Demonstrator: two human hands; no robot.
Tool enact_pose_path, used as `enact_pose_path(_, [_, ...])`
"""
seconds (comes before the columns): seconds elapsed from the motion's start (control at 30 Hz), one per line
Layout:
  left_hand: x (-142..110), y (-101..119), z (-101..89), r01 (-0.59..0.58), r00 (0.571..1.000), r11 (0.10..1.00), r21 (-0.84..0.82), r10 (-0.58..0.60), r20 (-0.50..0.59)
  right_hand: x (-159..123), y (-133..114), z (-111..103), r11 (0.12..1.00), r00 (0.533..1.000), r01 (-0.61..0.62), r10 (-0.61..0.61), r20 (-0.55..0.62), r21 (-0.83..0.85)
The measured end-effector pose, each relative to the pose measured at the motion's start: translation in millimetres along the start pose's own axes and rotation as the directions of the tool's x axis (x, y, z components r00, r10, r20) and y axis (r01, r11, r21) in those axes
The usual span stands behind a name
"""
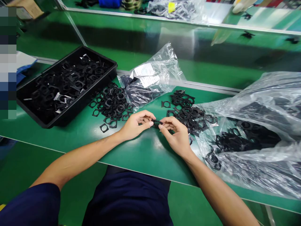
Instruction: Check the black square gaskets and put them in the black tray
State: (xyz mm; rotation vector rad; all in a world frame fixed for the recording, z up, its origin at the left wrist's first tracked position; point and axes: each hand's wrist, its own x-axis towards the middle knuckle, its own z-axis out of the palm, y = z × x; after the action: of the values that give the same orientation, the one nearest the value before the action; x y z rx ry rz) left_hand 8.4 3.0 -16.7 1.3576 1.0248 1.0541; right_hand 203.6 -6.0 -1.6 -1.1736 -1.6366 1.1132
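Observation:
Between my two hands, just above the green table (145, 157), is a small black plastic ring-shaped part (157, 122). The fingertips of my left hand (138, 125) pinch its left end. At its right end, the thumb and fingers of my right hand (175, 131) are closed on it. Whether it is one part or two pressed together I cannot tell. A pile of thin black square frames with round holes (113, 102) lies beyond my left hand. Behind my right hand spreads another pile of black ring parts (188, 110).
A black tray (80, 102) full of black parts stands at the left. Behind the piles lies a clear bag (162, 75) with white labels. A large open plastic bag (263, 166) of black parts covers the right side. A raised shelf edge (141, 16) runs along the back.

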Motion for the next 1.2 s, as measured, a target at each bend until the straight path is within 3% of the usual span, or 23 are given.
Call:
enact_pose_path(0.3, [-7.3,8.7,-2.2,-0.148,0.987,0.972,0.184,0.134,0.084,-3.4,-0.8,-2.0,0.996,0.996,0.08,-0.079,0.029,-0.029])
enact_pose_path(0.67, [-4.5,4.0,0.9,-0.057,0.998,0.997,0.061,0.054,0.035,-0.5,-1.2,0.4,0.993,0.997,-0.08,0.081,-0.009,0.085])
enact_pose_path(1.2, [-4.4,-0.4,0.8,-0.064,0.998,0.993,0.097,0.062,0.029,-1.1,-0.7,-0.2,0.998,0.999,-0.04,0.039,0.012,0.053])
